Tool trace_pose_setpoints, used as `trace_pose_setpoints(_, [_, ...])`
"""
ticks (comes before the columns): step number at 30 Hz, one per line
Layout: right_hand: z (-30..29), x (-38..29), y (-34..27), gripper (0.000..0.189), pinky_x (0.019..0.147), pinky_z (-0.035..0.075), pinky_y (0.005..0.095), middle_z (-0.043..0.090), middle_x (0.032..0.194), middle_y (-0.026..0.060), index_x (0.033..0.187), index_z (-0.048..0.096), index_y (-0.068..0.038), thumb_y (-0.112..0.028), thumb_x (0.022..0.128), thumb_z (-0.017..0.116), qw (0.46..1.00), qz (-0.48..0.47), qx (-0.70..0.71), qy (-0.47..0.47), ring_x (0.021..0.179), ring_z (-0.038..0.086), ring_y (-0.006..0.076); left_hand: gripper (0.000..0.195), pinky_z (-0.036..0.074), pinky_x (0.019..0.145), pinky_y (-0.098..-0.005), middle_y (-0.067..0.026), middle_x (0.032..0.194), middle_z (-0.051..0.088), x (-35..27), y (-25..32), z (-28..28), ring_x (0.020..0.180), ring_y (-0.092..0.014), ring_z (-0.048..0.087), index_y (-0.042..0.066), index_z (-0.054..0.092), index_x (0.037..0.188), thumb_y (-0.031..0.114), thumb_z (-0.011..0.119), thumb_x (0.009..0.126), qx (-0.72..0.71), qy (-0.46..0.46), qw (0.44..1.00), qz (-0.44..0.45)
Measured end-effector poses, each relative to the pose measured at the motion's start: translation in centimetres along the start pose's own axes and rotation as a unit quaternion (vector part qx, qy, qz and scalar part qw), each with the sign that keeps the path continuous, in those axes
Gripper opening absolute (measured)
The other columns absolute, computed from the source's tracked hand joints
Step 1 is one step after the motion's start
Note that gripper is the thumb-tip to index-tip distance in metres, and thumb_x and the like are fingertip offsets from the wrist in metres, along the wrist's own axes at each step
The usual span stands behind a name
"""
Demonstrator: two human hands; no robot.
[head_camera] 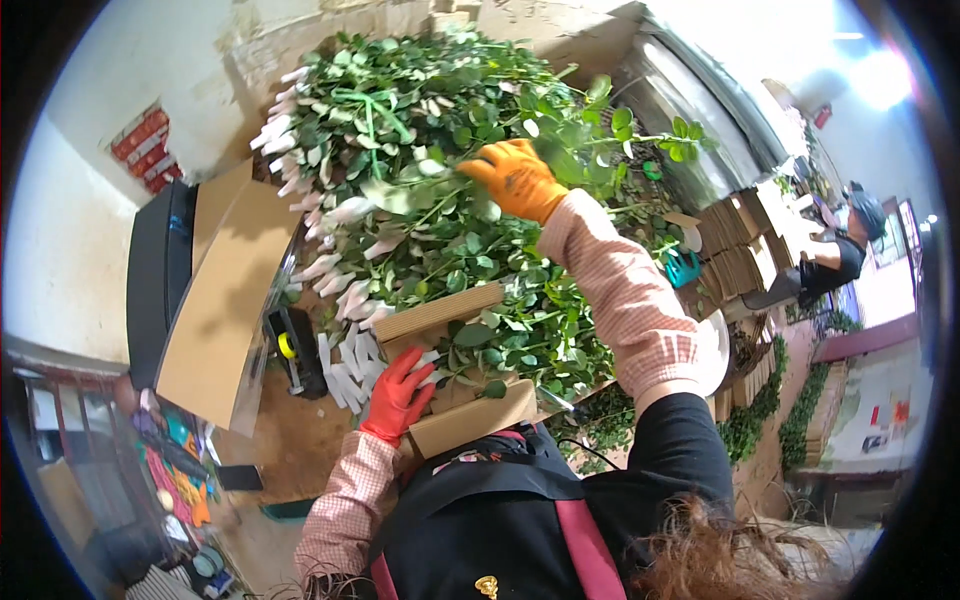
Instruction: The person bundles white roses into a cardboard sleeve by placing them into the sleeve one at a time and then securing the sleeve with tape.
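My right hand [517, 180], in an orange glove, is closed around a leafy green stem [645, 139] above the flower heap. Blur hides part of this stem. My left hand [401, 397], in a red glove, lies at the near left end of an open corrugated cardboard wrapper [472, 420]. Its fingers are spread by a white-sleeved flower head [426, 360]; the palm side is hidden. Leafy stems lie inside the wrapper between its raised flaps. Beyond is a large heap of leafy stems [450, 112], their white-sleeved heads [277, 139] pointing left. A green ribbon [369, 127] crosses the heap.
Left of the wrapper are white paper strips [352, 367], a tape dispenser [294, 352] with yellow tape, and cardboard sheets [225, 292]. A dark phone-like slab [240, 478] lies lower left. Cardboard stacks [742, 232] and a teal glove-like item [681, 268] are at right, near another person [832, 255].
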State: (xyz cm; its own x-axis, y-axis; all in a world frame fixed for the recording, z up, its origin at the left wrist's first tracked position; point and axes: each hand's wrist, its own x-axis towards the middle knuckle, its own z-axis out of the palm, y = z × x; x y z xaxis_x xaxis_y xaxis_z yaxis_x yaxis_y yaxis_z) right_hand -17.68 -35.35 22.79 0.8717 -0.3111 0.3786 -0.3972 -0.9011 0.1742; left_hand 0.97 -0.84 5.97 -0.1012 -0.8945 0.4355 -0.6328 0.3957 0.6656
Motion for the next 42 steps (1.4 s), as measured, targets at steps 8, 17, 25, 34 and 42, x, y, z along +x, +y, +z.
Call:
trace_pose_setpoints(8, [-9.2,-1.9,-11.4,0.047,0.083,0.05,0.0419,0.058,0.1,0.0097,0.126,0.059,-0.016,-0.012,0.079,0.063,0.987,-0.029,0.133,-0.089,0.093,0.061,0.0319,0.039,0.048,0.099,-0.0451,-0.017,0.135,0.056,-2.1,-0.6,0.0,0.122,-0.039,0.055,0.008,0.065,0.119,0.012,0.075,0.082,0.031,-0.008,0.999,-0.021])
trace_pose_setpoints(17, [-1.1,-16.3,-10.5,0.039,0.09,0.051,0.0427,0.058,0.117,0.0126,0.126,0.059,-0.014,-0.013,0.087,0.061,0.934,0.12,0.179,-0.285,0.106,0.06,0.033,0.032,0.053,0.084,-0.0458,-0.0093,0.116,0.067,-0.9,-0.4,0.3,0.1,-0.032,0.064,0.012,0.069,0.105,0.018,0.075,0.074,0.024,0.025,0.999,-0.011])
trace_pose_setpoints(25, [2.6,-15.9,-10.6,0.036,0.094,0.048,0.0452,0.058,0.117,0.0123,0.122,0.061,-0.015,-0.013,0.087,0.059,0.911,0.131,0.131,-0.368,0.11,0.058,0.0345,0.028,0.054,0.082,-0.0413,-0.0073,0.115,0.067,0.1,0.3,-0.5,0.105,-0.029,0.062,0.012,0.071,0.103,0.02,0.073,0.076,0.053,0.022,0.998,-0.006])
trace_pose_setpoints(34, [2.5,0.4,-5.5,0.019,0.081,0.052,0.0408,0.063,0.109,0.0073,0.107,0.066,-0.016,-0.021,0.09,0.059,0.97,0.085,-0.072,-0.215,0.102,0.061,0.0273,0.041,0.054,0.081,-0.0441,-0.0112,0.121,0.066,0.8,0.8,-1.2,0.099,-0.035,0.064,0.01,0.069,0.109,0.013,0.077,0.069,0.049,0.005,0.999,-0.015])
trace_pose_setpoints(42, [9.4,1.0,-1.8,0.038,0.092,0.045,0.0426,0.057,0.125,0.0111,0.123,0.059,-0.016,-0.011,0.084,0.058,0.995,-0.005,0.038,-0.094,0.109,0.059,0.0311,0.038,0.054,0.079,-0.0435,-0.0136,0.118,0.067,1.2,0.8,-0.8,0.098,-0.035,0.064,0.008,0.07,0.103,0.008,0.078,0.065,-0.006,0.034,0.999,-0.017])
